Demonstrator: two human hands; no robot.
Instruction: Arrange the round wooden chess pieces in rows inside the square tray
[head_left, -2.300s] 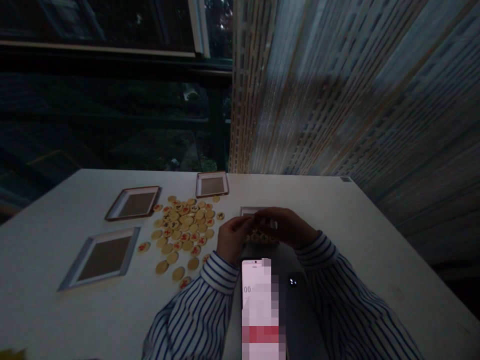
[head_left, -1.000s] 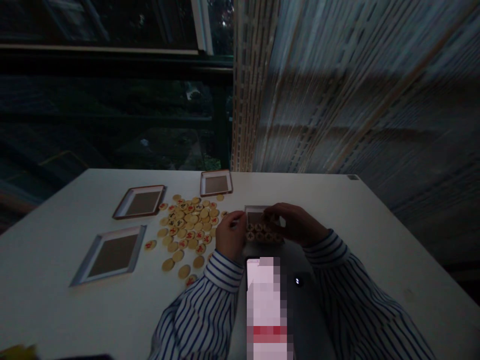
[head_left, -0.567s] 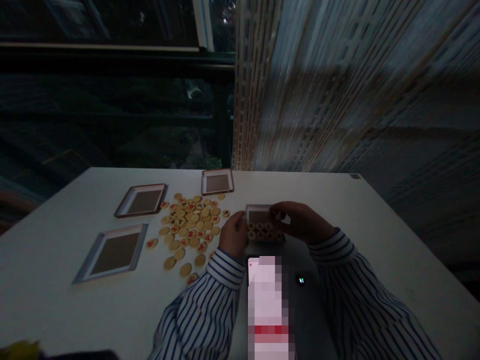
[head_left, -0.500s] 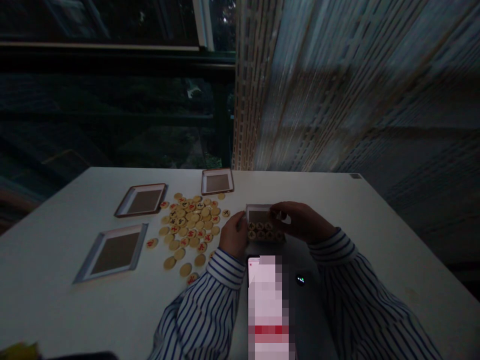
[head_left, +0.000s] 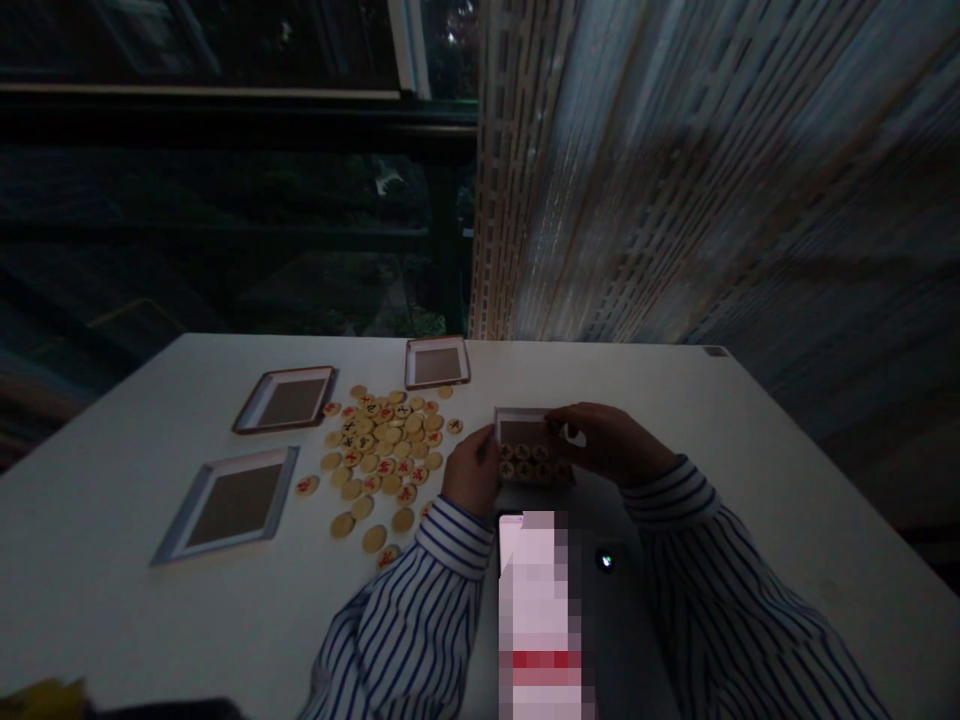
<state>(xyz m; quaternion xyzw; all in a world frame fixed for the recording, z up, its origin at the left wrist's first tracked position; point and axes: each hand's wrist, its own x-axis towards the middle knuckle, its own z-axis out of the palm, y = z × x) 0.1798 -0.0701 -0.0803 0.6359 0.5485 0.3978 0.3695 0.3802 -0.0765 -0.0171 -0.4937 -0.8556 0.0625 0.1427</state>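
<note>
A small open box point(head_left: 520, 432) stands in front of me, with rows of round Chinese chess pieces point(head_left: 523, 468) in its near part, dark characters facing up. My left hand point(head_left: 471, 470) is closed on the box's left side. At the box's far right corner, my right hand point(head_left: 619, 442) has thumb and fingers curled into a pinch. What lies between its fingertips is too dark to make out. Left of the box spreads a loose heap of chess pieces point(head_left: 390, 435), some showing red or black characters, others plain side up.
Two brown-rimmed trays point(head_left: 237, 418) point(head_left: 407, 372) lie behind the heap, and a grey-edged tray point(head_left: 171, 535) lies to its left. A lit phone point(head_left: 529, 590) sits in front of the box, beside a small dark object with a glowing spot point(head_left: 605, 561). A curtain point(head_left: 637, 200) hangs beyond the white table point(head_left: 757, 470).
The view has shifted very slightly. Both hands keep about the same place at the box, and the pieces and trays stay where they were.
</note>
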